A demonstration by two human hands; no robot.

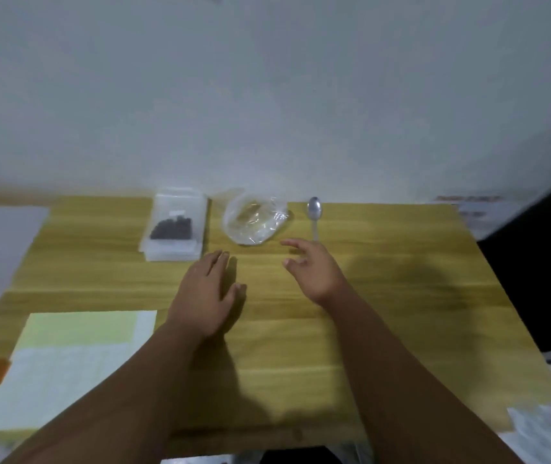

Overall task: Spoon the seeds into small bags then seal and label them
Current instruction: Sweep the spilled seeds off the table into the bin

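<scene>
Both hands empty, nothing picked up yet; supplies sit in a row at the far edge of the table [384, 296].

The seeds [170, 228] lie dark in a clear container [173, 249] on the left, the crumpled clear bags [254, 219] are just beside it, and the spoon [314, 212] is to the right, handle toward you, likely so each is an easy reach. Your left hand [205, 289] is flat and palm down near the container, fingers straight. Your right hand [314, 266] has loosely spread fingers close to the spoon handle, holding nothing. The pale sheet [66, 363] near your left arm is probably the labels, though blur hides any detail.
</scene>
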